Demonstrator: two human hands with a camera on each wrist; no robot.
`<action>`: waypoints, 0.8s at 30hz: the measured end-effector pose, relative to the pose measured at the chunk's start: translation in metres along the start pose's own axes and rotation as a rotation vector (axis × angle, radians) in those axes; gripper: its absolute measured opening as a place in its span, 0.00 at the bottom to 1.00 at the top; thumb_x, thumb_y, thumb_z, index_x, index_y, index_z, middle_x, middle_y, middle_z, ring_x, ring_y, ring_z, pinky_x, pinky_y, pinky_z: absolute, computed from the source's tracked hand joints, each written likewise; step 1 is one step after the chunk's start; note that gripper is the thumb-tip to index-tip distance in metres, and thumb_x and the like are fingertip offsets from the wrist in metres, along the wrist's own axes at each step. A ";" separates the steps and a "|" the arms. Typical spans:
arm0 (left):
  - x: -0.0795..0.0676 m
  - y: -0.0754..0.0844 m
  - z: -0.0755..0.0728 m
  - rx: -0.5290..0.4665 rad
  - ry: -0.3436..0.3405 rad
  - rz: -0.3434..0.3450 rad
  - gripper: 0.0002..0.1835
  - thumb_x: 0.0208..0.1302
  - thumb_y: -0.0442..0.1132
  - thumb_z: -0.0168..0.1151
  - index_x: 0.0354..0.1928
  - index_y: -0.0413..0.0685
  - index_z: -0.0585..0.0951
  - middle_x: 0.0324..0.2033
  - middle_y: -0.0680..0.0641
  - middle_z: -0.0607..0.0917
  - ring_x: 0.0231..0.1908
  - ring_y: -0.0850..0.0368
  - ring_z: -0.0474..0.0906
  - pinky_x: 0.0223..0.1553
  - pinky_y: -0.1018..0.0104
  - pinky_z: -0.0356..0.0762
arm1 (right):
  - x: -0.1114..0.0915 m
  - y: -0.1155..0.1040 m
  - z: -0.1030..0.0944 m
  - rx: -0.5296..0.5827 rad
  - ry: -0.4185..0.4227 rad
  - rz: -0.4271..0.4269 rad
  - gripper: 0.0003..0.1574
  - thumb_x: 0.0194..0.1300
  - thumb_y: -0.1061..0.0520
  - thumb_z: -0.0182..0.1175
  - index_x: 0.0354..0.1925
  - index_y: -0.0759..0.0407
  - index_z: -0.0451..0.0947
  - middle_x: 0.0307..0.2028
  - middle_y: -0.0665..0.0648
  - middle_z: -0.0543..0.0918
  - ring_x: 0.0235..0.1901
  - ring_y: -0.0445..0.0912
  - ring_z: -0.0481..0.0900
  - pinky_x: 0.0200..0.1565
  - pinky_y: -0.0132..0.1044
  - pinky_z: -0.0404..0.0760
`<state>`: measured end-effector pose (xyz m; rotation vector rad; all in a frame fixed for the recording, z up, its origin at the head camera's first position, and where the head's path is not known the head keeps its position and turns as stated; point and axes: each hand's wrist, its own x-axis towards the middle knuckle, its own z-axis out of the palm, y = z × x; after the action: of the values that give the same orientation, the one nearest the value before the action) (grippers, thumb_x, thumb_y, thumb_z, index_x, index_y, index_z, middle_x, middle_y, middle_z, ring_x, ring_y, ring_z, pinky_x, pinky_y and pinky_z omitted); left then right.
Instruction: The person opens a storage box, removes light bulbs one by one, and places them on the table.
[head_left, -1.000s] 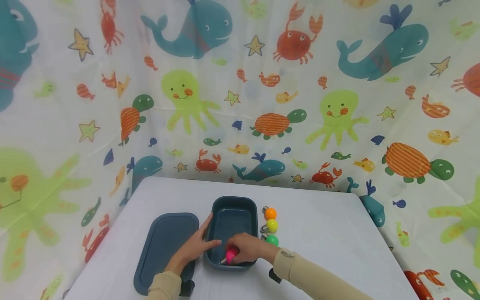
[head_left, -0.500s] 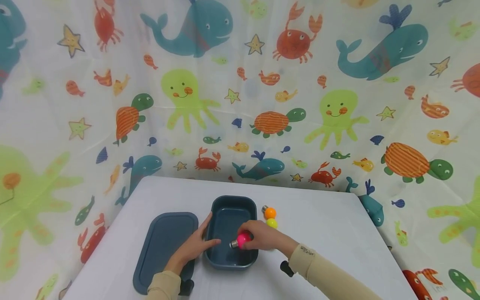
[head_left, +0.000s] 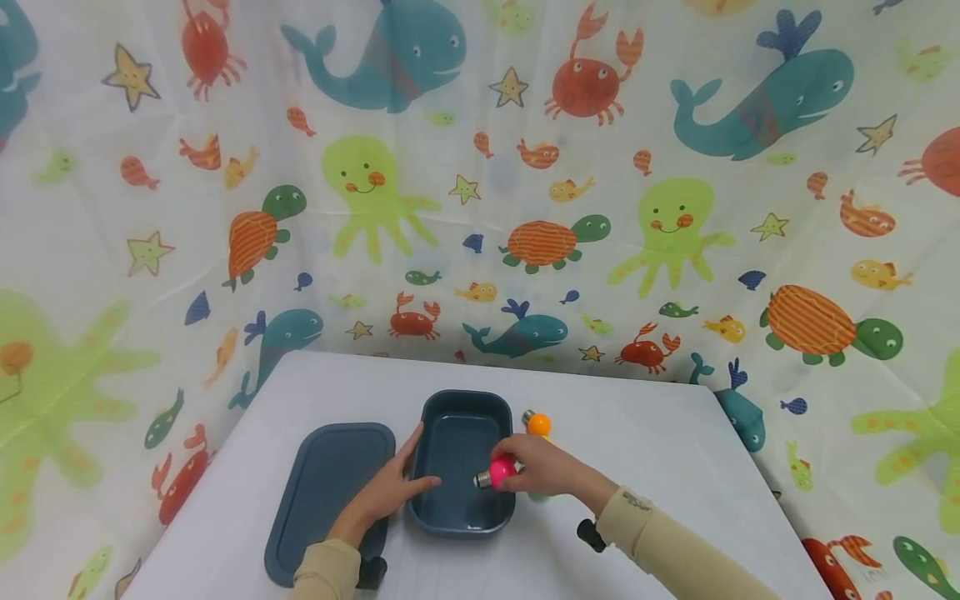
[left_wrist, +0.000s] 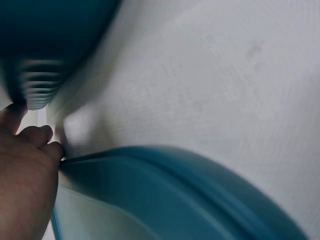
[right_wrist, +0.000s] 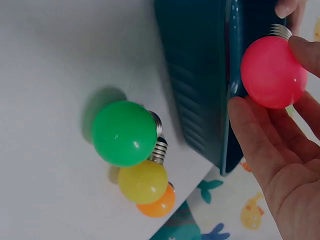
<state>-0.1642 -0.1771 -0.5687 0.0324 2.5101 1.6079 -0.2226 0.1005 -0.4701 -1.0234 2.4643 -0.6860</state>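
Note:
A pink light bulb (head_left: 502, 472) is held by my right hand (head_left: 543, 467), over the right side of a dark blue container (head_left: 455, 500). In the right wrist view, thumb and fingers curl round the bulb's pink globe (right_wrist: 274, 72), its screw base pointing away. My left hand (head_left: 382, 493) grips the container's left wall, with the thumb over the rim inside and the fingers outside. In the left wrist view, those fingers (left_wrist: 42, 135) touch the ribbed outer wall, close to the lid's edge. No other bulb shows inside the container.
A matching lid (head_left: 330, 483) lies flat left of the container. Green (right_wrist: 125, 133), yellow (right_wrist: 143, 181) and orange (right_wrist: 156, 202) bulbs lie in a row along its right side. The white table (head_left: 637, 467) ends at a curtain (head_left: 450, 208) printed with sea animals.
My right hand has lifted the pink bulb from the container's near end and carried it up and to the right. The left hand stays in place.

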 end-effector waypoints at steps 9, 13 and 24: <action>-0.001 0.001 0.001 0.011 0.005 -0.014 0.54 0.58 0.55 0.70 0.78 0.64 0.46 0.76 0.42 0.50 0.73 0.36 0.49 0.66 0.31 0.53 | -0.009 0.004 -0.005 0.002 0.004 -0.007 0.22 0.58 0.53 0.71 0.50 0.55 0.78 0.42 0.46 0.79 0.44 0.40 0.74 0.37 0.26 0.79; 0.000 0.000 0.000 0.006 0.003 -0.011 0.54 0.58 0.54 0.70 0.78 0.63 0.46 0.76 0.42 0.50 0.73 0.37 0.49 0.66 0.32 0.53 | -0.013 0.005 -0.005 0.020 -0.003 0.005 0.22 0.57 0.54 0.72 0.50 0.56 0.78 0.42 0.47 0.79 0.44 0.41 0.75 0.37 0.26 0.79; 0.003 -0.001 -0.003 0.006 -0.005 -0.014 0.54 0.58 0.55 0.70 0.78 0.63 0.46 0.76 0.42 0.50 0.73 0.37 0.48 0.66 0.33 0.53 | -0.023 0.009 -0.007 0.046 -0.015 0.019 0.21 0.58 0.55 0.71 0.49 0.57 0.79 0.41 0.46 0.80 0.43 0.41 0.74 0.38 0.28 0.79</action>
<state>-0.1677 -0.1798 -0.5683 0.0202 2.5057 1.5929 -0.2152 0.1249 -0.4660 -0.9831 2.4311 -0.7230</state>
